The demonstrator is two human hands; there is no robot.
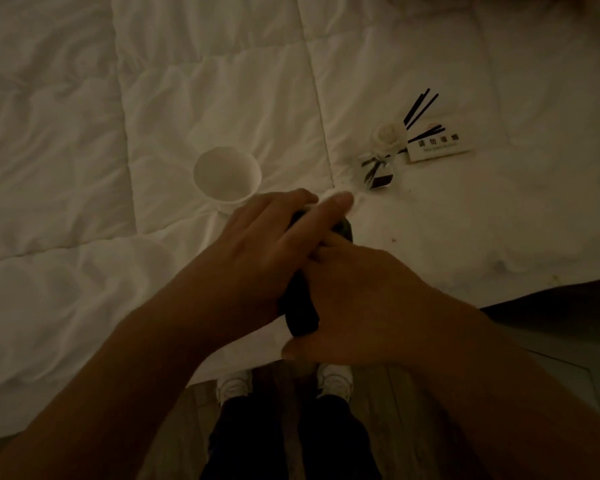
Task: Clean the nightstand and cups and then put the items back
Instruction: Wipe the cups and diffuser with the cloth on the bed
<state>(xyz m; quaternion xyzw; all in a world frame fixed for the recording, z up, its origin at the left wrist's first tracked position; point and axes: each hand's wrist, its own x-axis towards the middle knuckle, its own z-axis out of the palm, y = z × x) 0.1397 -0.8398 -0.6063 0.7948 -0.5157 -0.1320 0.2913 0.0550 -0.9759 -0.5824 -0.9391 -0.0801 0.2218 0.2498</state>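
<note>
My two hands meet over the bed's near edge. My left hand (267,244) is closed over a small object wrapped in a dark cloth (300,313). Only a white sliver (328,196) shows at the fingertips, and it looks like a cup's rim. My right hand (357,299) grips the dark cloth from below and from the right. A white cup (226,178) stands upright and empty on the duvet, just left of and beyond my left hand, apart from it.
A small reed diffuser bottle (378,168) with black sticks and a white rose lies on the white duvet (84,168), with a white sign card (437,145) beside it. A dark nightstand corner (568,306) is at the right. My shoes (232,386) stand on the wooden floor.
</note>
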